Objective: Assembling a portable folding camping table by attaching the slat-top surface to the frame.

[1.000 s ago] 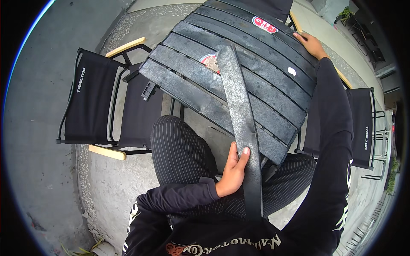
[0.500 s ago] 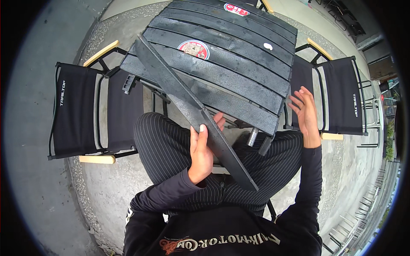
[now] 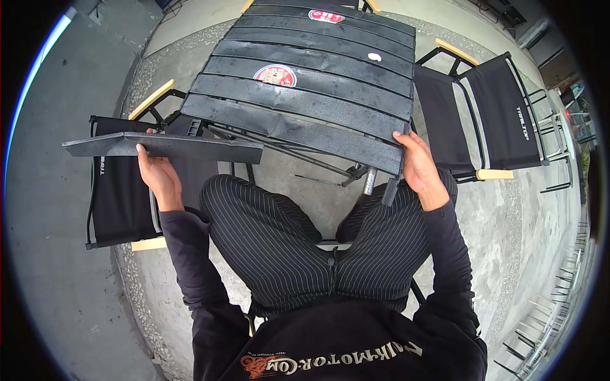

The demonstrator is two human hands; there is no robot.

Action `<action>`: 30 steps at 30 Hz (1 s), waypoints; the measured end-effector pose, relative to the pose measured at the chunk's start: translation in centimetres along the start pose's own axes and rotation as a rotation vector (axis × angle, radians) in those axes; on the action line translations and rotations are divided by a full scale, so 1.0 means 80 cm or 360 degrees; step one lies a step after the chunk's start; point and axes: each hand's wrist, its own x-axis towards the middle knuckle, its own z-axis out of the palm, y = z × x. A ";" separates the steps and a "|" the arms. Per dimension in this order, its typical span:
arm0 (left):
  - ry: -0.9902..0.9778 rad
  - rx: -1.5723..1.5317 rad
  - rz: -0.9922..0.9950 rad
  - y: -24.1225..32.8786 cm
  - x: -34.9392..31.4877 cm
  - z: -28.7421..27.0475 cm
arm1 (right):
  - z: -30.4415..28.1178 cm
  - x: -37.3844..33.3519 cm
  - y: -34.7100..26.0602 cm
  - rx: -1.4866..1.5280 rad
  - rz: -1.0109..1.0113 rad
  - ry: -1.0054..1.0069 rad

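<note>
My left hand (image 3: 160,179) grips a loose black slat (image 3: 203,150), held nearly level at the left. The slat is bent, with a kink toward its left part. Its right end lies just in front of a black slatted table (image 3: 343,105). My right hand (image 3: 421,170) grasps the table's near right corner, fingertips on the top edge and the rest of the grip partly hidden. Under the near edge show a black plastic bracket (image 3: 195,129) at the left, a bare metal leg tube (image 3: 369,181) and a black ribbed end piece (image 3: 391,192) at the right.
Black folding chairs with wooden armrests stand at the left (image 3: 124,203) and the right (image 3: 499,108) of the table. Round stickers (image 3: 276,75) mark the tabletop. My striped trouser legs (image 3: 273,247) are close below it. Stacked metal frames line the far right.
My left hand has carried the slat leftward and turned it from steeply slanted to nearly level. My right hand has moved from the air beside the table onto its near right corner.
</note>
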 end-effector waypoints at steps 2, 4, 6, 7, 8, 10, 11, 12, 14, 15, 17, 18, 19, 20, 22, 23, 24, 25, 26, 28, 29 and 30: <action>-0.0023 -0.0030 -0.0066 0.000 0.005 -0.003 | 0.002 0.004 -0.007 0.0042 -0.0012 -0.0034; -0.0195 -0.0221 -0.0520 0.004 0.010 -0.009 | 0.008 0.009 -0.011 -0.0019 0.0047 -0.0019; -0.0377 -0.0172 -0.0583 0.000 0.014 -0.018 | 0.011 0.018 -0.001 -0.0046 -0.0002 0.0218; -0.0431 -0.0162 -0.0609 0.000 0.013 -0.018 | 0.008 0.024 -0.004 -0.0033 0.0052 0.0120; -0.0482 -0.0151 -0.0634 0.000 0.011 -0.018 | 0.005 0.029 -0.006 -0.0020 0.0108 0.0018; -0.0622 -0.0138 -0.0659 -0.002 0.008 -0.008 | -0.027 0.048 -0.015 -0.0087 0.0047 0.0034; -0.0675 -0.0211 -0.0707 0.002 -0.002 0.007 | -0.047 0.058 -0.027 -0.0151 0.0042 0.0061; -0.0722 -0.0284 -0.0753 0.008 -0.011 0.017 | -0.064 0.067 -0.041 -0.0216 0.0039 0.0083; -0.0767 -0.0232 -0.0835 0.013 -0.014 0.009 | -0.086 0.081 -0.074 -0.0438 0.0062 0.0075; -0.0673 -0.0114 -0.0745 0.016 -0.022 0.018 | -0.094 0.089 -0.083 -0.0554 0.0016 0.0183; -0.0569 -0.0120 -0.0666 0.029 -0.031 0.021 | -0.112 0.109 -0.109 -0.0764 -0.0017 0.0240; -0.0562 -0.0126 -0.0666 0.027 -0.029 0.015 | -0.122 0.115 -0.119 -0.0790 0.0005 0.0152; -0.0513 -0.0322 -0.0575 0.030 -0.030 0.011 | -0.114 0.115 -0.126 -0.0809 -0.0024 0.0121; -0.0463 -0.0515 -0.0481 0.032 -0.032 0.008 | -0.105 0.116 -0.132 -0.0828 -0.0052 0.0091; -0.0381 -0.0558 -0.0345 0.036 -0.049 0.024 | -0.099 0.123 -0.131 -0.0838 -0.0035 0.0091; -0.0403 -0.0586 -0.0250 0.046 -0.063 0.040 | -0.104 0.128 -0.127 -0.0857 -0.0040 0.0028; -0.0420 -0.0607 -0.0153 0.058 -0.077 0.054 | -0.107 0.131 -0.123 -0.0874 -0.0040 -0.0041; -0.0453 -0.0617 -0.0129 0.071 -0.090 0.062 | -0.098 0.130 -0.115 -0.0898 -0.0130 0.0037; -0.0442 -0.0599 -0.0114 0.078 -0.097 0.066 | -0.093 0.125 -0.112 -0.0903 -0.0123 0.0042; -0.0408 -0.0636 -0.0181 0.088 -0.110 0.076 | -0.090 0.113 -0.113 -0.0946 -0.0093 0.0179; -0.0361 -0.0681 -0.0239 0.087 -0.113 0.076 | -0.096 0.111 -0.115 -0.0855 -0.0033 0.0029; -0.0383 -0.0713 -0.0305 0.091 -0.119 0.077 | -0.104 0.115 -0.115 -0.0858 -0.0029 0.0048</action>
